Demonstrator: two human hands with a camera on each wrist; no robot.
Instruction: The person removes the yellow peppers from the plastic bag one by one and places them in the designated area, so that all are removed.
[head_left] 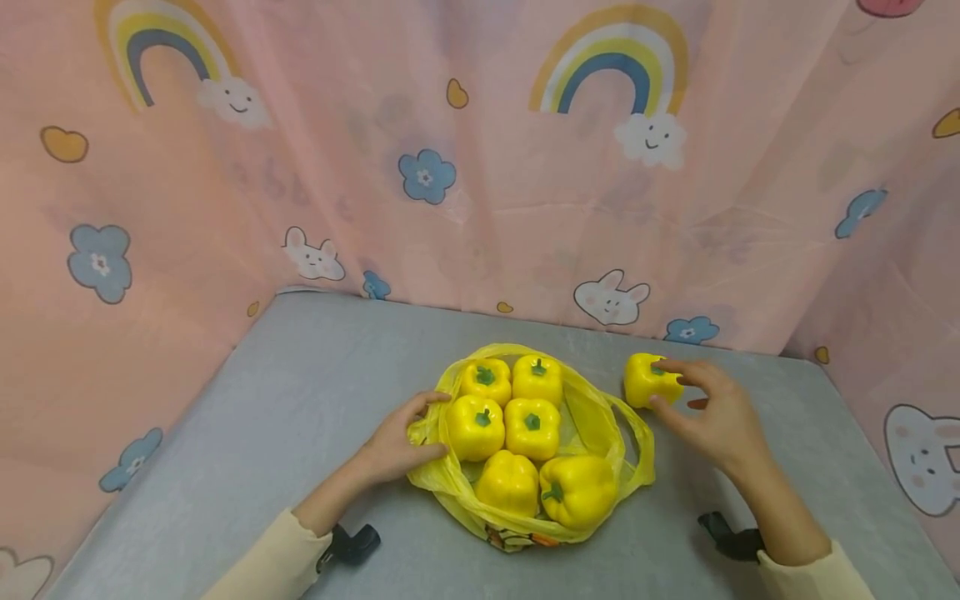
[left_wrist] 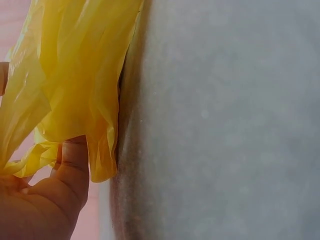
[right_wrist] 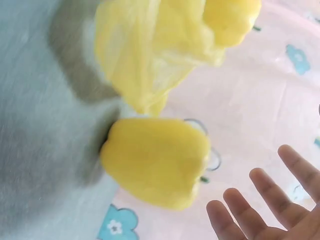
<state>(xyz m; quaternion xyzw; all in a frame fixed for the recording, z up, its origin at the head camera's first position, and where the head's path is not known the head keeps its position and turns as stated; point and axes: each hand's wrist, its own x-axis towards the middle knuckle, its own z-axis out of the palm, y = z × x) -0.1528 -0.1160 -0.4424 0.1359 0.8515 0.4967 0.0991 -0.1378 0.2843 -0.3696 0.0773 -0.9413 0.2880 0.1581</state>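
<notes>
A yellow plastic bag [head_left: 626, 471] stands wide-mouthed on the table, with several yellow bell peppers [head_left: 532, 429] inside. Most show green stems facing up; one at the front right lies on its side. My left hand [head_left: 397, 437] holds the bag's left rim, and in the left wrist view the thin plastic [left_wrist: 75, 90] covers part of its fingers. Another bell pepper [head_left: 643, 381] sits on the table to the right of the bag. Beside this pepper is my right hand [head_left: 723, 417], its fingers spread; the right wrist view shows a gap between fingertips and pepper [right_wrist: 155, 162].
The grey tabletop [head_left: 300, 392] extends around the bag. A pink printed curtain [head_left: 510, 208] rises along the table's back and sides. A loop handle [head_left: 643, 446] of the bag sticks out toward the loose pepper. Dark wrist mounts [head_left: 352, 546] hang below both wrists.
</notes>
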